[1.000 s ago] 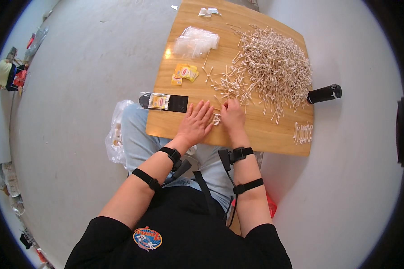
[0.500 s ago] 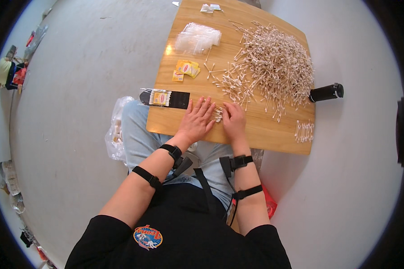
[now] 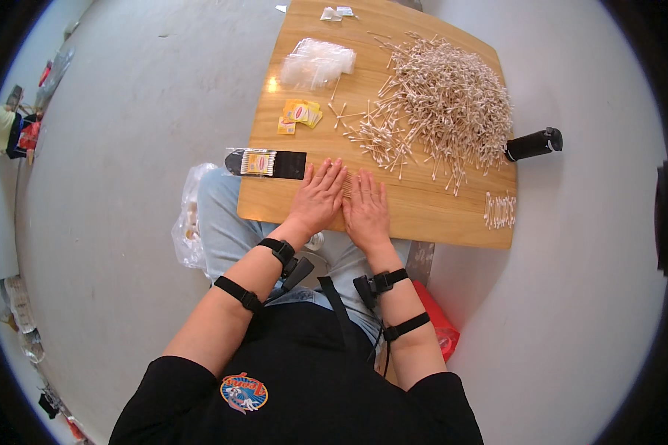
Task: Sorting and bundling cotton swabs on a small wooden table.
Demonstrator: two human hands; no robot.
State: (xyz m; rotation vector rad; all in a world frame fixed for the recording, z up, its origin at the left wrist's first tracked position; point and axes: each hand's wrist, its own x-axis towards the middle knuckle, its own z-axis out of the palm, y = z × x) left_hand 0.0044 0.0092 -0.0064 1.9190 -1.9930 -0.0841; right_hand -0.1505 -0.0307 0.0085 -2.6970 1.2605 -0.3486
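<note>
My left hand (image 3: 318,197) lies flat on the wooden table near its front edge, fingers stretched out. Beside it my right hand (image 3: 367,208) is also flat, its fingers pointing away from me. A row of cotton swabs (image 3: 347,185) shows in the narrow gap between them; both hands cover its ends. Just left of my left hand is a black strip (image 3: 291,165), with a clear bag of cotton swabs and a yellow card (image 3: 258,162) lying on its left part. Farther back and right spreads a big heap of loose cotton swabs (image 3: 453,100).
Yellow cards (image 3: 301,113) lie behind the black strip, with a stack of clear plastic bags (image 3: 316,63) beyond. A small row of swabs (image 3: 499,211) sits at the right front corner. A black cylinder (image 3: 534,144) juts past the table's right edge.
My right hand has gone from curled fingers at the swabs' right end to lying flat with fingers extended, closer to my left hand. The left hand stays flat. The view has shifted slightly.
</note>
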